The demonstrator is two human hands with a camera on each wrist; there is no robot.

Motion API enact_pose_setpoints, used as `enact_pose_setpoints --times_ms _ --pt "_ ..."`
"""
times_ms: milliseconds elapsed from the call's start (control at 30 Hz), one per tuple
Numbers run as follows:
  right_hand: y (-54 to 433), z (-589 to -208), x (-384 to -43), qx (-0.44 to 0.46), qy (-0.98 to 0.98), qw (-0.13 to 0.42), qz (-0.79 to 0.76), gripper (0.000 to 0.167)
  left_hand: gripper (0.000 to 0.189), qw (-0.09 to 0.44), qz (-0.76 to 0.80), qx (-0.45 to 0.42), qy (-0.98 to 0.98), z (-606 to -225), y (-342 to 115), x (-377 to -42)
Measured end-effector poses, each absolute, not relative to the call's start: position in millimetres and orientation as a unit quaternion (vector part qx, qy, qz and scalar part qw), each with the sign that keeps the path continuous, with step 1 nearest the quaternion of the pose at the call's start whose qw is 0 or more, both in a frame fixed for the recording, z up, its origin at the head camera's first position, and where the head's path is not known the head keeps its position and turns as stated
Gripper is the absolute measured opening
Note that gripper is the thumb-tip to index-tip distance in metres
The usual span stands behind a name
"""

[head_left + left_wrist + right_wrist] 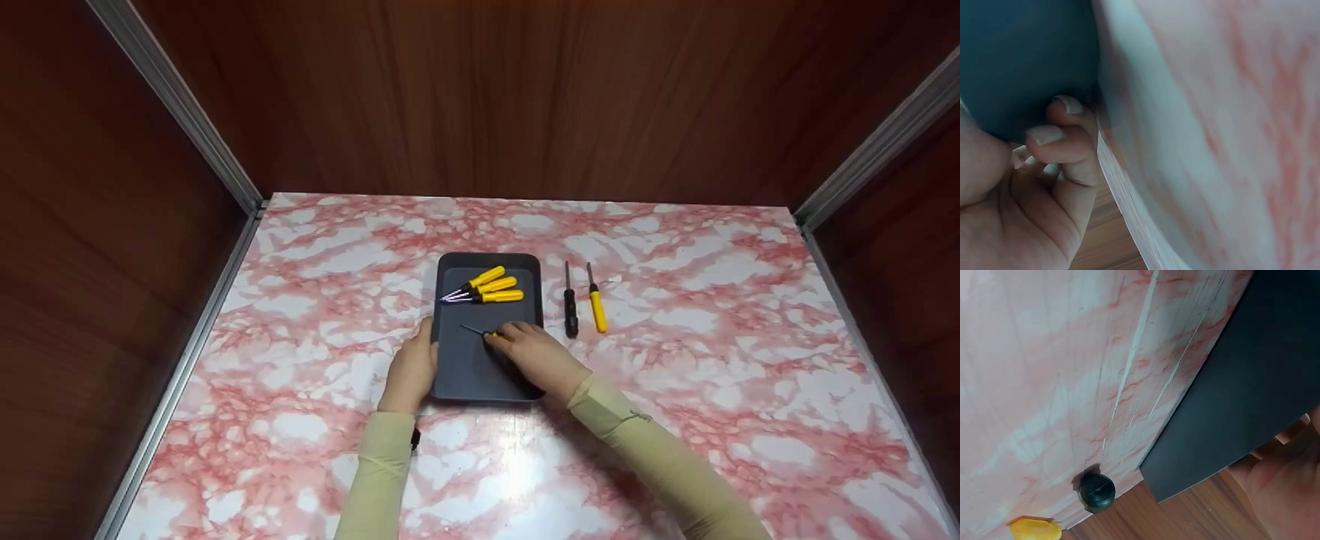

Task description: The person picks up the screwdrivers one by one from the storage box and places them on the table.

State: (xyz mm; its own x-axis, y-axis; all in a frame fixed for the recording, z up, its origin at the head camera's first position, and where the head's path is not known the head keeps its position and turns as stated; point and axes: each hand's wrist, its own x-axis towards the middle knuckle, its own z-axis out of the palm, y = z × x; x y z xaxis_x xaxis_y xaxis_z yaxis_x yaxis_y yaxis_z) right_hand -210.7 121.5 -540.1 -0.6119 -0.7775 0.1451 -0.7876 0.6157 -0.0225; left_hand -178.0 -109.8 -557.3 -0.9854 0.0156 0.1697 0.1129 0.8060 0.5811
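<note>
A dark grey rectangular tray [459,379] lies lengthwise on the table. My left hand [411,367] grips its left side; in the left wrist view, bent fingertips [1047,135] press against the tray's wall. Inside the tray, my right hand [536,356] pinches a yellow-handled screwdriver [472,329], its thin shaft pointing left and most of its handle hidden by the fingers. Farther up the tray, three more yellow-handled screwdrivers [501,297] lie fanned out, metal tips meeting at the left wall. The right wrist view has the right hand [1289,478] partly behind the tray wall.
Right of the tray, a black screwdriver [571,315] and a yellow-handled screwdriver [598,311] lie on the table side by side, tips away from me. The table [712,337] has a red and white marbled top. Brown wood-look panels [525,97] enclose its back and sides.
</note>
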Motion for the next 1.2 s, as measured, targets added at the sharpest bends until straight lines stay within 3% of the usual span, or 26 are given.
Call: enact_pose_setpoints --times_ms 1200 --pt "119.9 -538.2 -209.8 0.415 -0.904 0.093 0.028 0.039 0.040 0.087 -0.315 -0.034 -0.944 -558.1 -109.7 -177.7"
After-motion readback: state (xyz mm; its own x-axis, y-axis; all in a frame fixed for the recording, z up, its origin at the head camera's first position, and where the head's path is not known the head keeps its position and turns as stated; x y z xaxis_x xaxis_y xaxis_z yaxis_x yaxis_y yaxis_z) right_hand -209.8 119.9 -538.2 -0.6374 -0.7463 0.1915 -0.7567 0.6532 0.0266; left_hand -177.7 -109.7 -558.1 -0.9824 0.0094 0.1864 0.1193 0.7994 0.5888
